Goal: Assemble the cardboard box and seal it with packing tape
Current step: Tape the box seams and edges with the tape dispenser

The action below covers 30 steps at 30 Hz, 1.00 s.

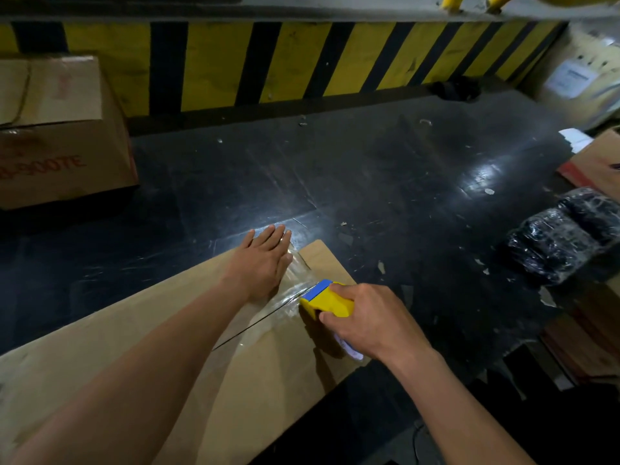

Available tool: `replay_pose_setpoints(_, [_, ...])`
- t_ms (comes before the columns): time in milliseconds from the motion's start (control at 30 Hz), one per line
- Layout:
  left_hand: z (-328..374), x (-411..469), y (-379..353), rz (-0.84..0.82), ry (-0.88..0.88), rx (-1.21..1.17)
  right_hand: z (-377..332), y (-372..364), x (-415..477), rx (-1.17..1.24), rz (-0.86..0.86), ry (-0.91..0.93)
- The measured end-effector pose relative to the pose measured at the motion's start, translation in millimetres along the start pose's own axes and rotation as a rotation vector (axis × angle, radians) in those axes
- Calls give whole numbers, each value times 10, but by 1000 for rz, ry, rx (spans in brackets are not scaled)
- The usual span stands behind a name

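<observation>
- On the near cardboard box: sealing the seam underway.
- Left hand flat, released, pinning clear tape.
- Right hand grip clenched on yellow dispenser.
- Next, likely: pull the dispenser nearer along the seam.

Box: brown cardboard box lying on the dark floor, flaps closed along a centre seam.
Left hand: flat, palm down beside the seam.
Right hand: fingers wrapped around a yellow-and-blue tape dispenser on the seam.
Tape: clear packing tape over the seam's far end.
Nearby: printed carton at left; black wrapped bundle at right.
</observation>
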State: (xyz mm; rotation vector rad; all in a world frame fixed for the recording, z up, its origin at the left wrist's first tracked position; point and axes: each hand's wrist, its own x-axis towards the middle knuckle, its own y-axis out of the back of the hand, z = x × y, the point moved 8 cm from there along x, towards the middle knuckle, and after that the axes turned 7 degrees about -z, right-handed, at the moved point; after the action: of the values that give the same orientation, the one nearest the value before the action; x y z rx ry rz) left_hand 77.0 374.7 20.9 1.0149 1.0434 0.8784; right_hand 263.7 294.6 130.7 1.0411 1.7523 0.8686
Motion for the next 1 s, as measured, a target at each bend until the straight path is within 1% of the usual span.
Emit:
replay_pose_setpoints(100, [83, 5, 72, -38, 56, 42, 12, -9, 21, -30, 0, -18])
replay_pose_setpoints(167, [185, -23, 103, 19, 75, 47, 45, -19, 3, -20, 5, -22])
replay_pose_setpoints(233, [306, -95, 23, 44, 47, 50, 62, -39, -23, -11, 21, -9])
replay_pose_setpoints(300, [371, -153, -103, 23, 15, 75, 51, -64, -42, -10, 26, 12])
replay_pose_setpoints(400, [327, -140, -137, 15, 7, 78, 41, -40, -59, -11, 31, 36])
replay_pose_setpoints(467, [315, -140, -109, 42, 0, 100, 56, -12, -81, 12, 19, 39])
replay_pose_setpoints(633, [260, -110, -152, 34, 19, 83, 134, 45, -252, -2, -11, 46])
replay_pose_setpoints(767, [271, -130, -136, 52, 1, 81, 285, 32, -423, -43, -22, 26])
replay_pose_setpoints(900, [328, -186, -119, 67, -6, 84, 226, -77, -458, -77, 4, 22])
replay_pose_setpoints(1000, [381, -224, -62, 81, 30, 73, 260, -87, -456, -38, 7, 2])
